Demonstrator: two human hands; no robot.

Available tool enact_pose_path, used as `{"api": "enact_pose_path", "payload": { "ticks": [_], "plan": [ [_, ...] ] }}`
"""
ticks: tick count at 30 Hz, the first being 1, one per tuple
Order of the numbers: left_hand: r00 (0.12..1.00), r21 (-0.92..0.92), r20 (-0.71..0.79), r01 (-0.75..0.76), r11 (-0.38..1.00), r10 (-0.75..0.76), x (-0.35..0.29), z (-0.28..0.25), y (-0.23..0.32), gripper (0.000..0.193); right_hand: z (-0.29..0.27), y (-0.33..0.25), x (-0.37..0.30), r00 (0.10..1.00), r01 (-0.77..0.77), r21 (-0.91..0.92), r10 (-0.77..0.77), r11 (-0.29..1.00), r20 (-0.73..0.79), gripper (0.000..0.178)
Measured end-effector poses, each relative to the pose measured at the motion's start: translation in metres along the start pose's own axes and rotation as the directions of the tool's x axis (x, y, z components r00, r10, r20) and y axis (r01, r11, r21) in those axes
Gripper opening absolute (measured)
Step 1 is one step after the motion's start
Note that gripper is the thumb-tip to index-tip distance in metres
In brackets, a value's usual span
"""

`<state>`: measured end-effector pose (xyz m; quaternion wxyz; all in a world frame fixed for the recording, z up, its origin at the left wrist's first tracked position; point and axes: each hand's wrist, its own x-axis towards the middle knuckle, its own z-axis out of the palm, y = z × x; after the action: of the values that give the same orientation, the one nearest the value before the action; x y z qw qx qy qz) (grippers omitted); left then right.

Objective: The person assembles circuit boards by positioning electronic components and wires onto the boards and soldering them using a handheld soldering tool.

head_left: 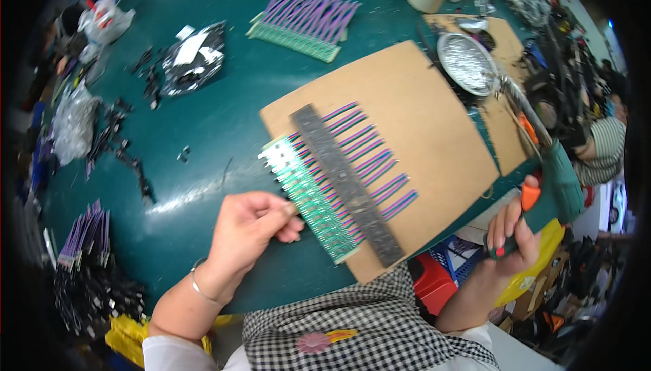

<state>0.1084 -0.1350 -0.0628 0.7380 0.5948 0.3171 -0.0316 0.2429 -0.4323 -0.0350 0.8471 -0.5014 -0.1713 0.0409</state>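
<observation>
Far left of surface: heaps of small black parts and clear bags (74, 123) lie on the green surface (203, 120), well apart from both hands; a bundle of purple wires (85, 232) sits near the lower left rim.
Left hand: the left hand (247, 225) rests on the surface just left of the green circuit strip (312, 198); its grip is narrow, fingertips (288, 209) touching the strip's near edge, pressing more than pinching.
Circuit strip, position: it lies on the left lower part of the brown board (413, 120), partly overhanging onto the surface, directly right of the left hand.
Long axis: the strip runs diagonally, from upper left down to lower right toward the person; the grey bar (346, 184) lies parallel to it, just beside it and across the wires.
Purple wires: a row of wire leads (369, 157) fans out from the strip toward the upper right, under the grey bar.
Right hand: the right hand (512, 232) is closed around the orange and green handle of a soldering tool (553, 188), whose tip points up and away, near the metal dish (466, 62).
Nearer hand: the left hand touches the strip; the right hand and tool stand well apart to the right, off the board's edge.
Background top: a second wired strip (305, 22) lies farther away.
</observation>
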Motion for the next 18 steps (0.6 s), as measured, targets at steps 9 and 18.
{"api": "enact_pose_path", "payload": {
  "ticks": [9,18],
  "plan": [
    [1.0,-0.016,0.012,-0.005,1.0,0.005,-0.002,-0.003,0.001,0.012,-0.005,0.013,0.049,0.938,-0.107,-0.341,-0.019,0.934,-0.346,0.04],
    [0.978,-0.034,0.171,0.13,0.991,-0.122,-0.004,-0.023,0.008,0.018,0.007,-0.001,0.011,0.976,-0.032,-0.396,-0.056,0.918,-0.211,0.058]
  ]
}}
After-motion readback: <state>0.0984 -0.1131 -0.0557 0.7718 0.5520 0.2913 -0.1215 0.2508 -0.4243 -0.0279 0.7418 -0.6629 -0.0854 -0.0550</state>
